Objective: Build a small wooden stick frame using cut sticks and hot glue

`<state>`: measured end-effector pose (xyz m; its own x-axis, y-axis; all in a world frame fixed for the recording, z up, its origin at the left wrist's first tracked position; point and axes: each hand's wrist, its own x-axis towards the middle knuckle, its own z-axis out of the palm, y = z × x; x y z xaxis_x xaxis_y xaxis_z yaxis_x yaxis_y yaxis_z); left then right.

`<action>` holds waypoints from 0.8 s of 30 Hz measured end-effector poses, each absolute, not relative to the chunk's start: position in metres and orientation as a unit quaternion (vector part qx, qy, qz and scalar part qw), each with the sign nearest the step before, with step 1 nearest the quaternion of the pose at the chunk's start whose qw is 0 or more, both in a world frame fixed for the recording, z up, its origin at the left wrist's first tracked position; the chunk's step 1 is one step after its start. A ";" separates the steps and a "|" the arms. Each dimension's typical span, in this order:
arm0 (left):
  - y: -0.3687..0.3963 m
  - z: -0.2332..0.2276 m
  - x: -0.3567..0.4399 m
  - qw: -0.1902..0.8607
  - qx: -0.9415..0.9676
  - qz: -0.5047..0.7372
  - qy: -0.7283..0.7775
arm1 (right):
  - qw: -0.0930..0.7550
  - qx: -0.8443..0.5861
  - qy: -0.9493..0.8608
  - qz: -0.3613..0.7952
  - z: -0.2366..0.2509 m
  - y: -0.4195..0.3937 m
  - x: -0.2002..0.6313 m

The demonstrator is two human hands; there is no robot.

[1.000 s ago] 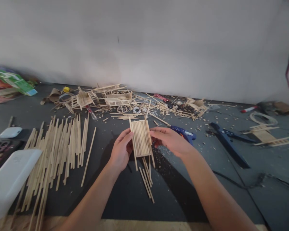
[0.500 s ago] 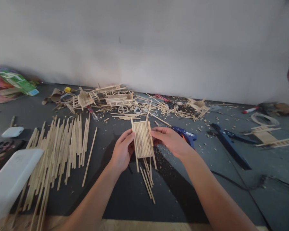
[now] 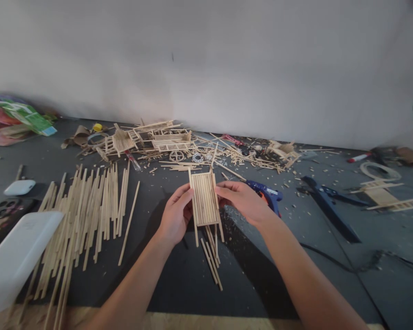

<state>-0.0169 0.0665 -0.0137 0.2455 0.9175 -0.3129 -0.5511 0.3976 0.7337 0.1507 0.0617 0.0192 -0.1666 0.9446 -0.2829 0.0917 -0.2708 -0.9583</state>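
Observation:
Between my two hands is a small slatted panel (image 3: 206,199) made of thin wooden sticks, with longer side rails that stick out at its ends. My left hand (image 3: 176,213) pinches its left edge, thumb in front. At the right edge, my right hand (image 3: 242,200) grips it with thumb and fingertips; the other fingers are partly hidden behind. Below the panel, several loose sticks (image 3: 211,264) lie on the dark mat. Just behind my right hand rests a blue glue gun (image 3: 266,195), partly covered by that hand.
A wide spread of sticks (image 3: 86,215) lies on the left, beside a white power bank (image 3: 24,256) and a phone (image 3: 7,215). Stick models (image 3: 172,140) and scraps line the wall. To the right are a dark blue tool (image 3: 330,211), a small stick frame (image 3: 382,195) and a cable (image 3: 333,261).
The whole scene has shifted very slightly in view. Both hands keep the same hold on the panel, and nothing was taken up or let go.

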 end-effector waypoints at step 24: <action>0.068 -0.016 -0.016 0.737 0.239 0.504 0.381 | 0.230 -0.523 -0.664 0.482 0.031 0.058 0.167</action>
<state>-0.0163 0.0679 -0.0162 0.2000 0.9255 -0.3216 -0.5616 0.3772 0.7364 0.1674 0.0579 0.0312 -0.3480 0.9162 -0.1988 0.4725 -0.0118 -0.8812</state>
